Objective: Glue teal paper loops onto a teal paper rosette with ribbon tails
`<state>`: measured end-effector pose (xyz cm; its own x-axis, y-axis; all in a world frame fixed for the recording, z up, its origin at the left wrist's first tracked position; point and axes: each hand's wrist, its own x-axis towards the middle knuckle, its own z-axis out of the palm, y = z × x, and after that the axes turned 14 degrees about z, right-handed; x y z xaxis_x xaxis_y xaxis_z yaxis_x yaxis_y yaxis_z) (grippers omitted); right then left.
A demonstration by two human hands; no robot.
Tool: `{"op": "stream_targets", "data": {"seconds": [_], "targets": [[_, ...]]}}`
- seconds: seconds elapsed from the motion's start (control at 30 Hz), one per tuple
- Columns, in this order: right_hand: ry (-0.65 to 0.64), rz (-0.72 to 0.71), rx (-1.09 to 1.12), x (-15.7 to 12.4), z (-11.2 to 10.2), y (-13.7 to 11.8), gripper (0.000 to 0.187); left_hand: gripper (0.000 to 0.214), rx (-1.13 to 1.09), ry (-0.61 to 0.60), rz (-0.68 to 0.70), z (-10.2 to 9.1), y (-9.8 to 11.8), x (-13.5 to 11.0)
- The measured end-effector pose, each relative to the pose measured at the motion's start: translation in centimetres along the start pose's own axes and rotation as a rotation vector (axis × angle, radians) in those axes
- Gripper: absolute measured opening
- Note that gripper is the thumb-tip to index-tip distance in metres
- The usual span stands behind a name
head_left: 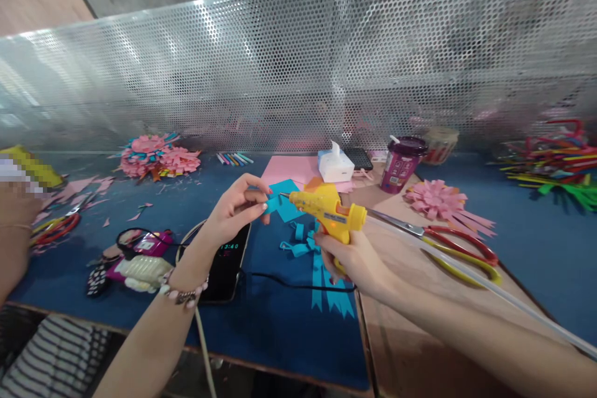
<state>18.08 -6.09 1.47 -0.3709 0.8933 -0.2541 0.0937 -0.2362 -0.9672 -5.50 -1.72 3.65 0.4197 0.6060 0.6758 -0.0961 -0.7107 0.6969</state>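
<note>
Pinched between the thumb and fingers of my left hand (240, 208) is a small blue paper strip (273, 204). My right hand (352, 258) grips a yellow hot glue gun (329, 206), whose nozzle points left and meets or nearly meets the strip; I cannot tell which. A clear glue stick (410, 242) runs out of the gun's back. Behind the strip lies a square of blue paper (286, 214). Cut blue paper pieces (298, 247) and a fringed blue strip (333, 298) rest below the gun, partly hidden by my right hand.
Under my left wrist lies a phone (226, 283). Large scissors (459, 249), a pink paper flower (438, 199), a purple cup (401, 165) and a tissue box (334, 166) stand to the right. A co-worker's arm (13, 242) is at far left, near other scissors (56, 229).
</note>
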Motion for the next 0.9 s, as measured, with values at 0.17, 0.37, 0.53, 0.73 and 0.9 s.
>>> {"op": "stream_targets", "data": {"seconds": [0.17,0.37,0.53,0.73,0.9], "targets": [[0.01,0.008,-0.005,0.08,-0.06,0.31,0.011,0.015,0.01,0.017,0.009,-0.04,-0.13,-0.04],[0.003,0.017,-0.018,0.07,-0.07,0.29,0.007,0.013,0.008,0.02,0.011,-0.06,-0.16,-0.02],[0.001,0.013,-0.017,0.05,-0.1,0.26,0.008,0.015,0.005,0.025,0.006,-0.22,-0.21,-0.07],[-0.011,0.025,-0.011,0.17,-0.15,0.46,0.006,0.017,0.015,0.021,-0.009,-0.34,-0.24,-0.02],[-0.001,0.07,-0.043,0.15,-0.21,0.66,0.008,0.016,0.021,0.042,-0.006,-0.39,-0.32,-0.04]]}}
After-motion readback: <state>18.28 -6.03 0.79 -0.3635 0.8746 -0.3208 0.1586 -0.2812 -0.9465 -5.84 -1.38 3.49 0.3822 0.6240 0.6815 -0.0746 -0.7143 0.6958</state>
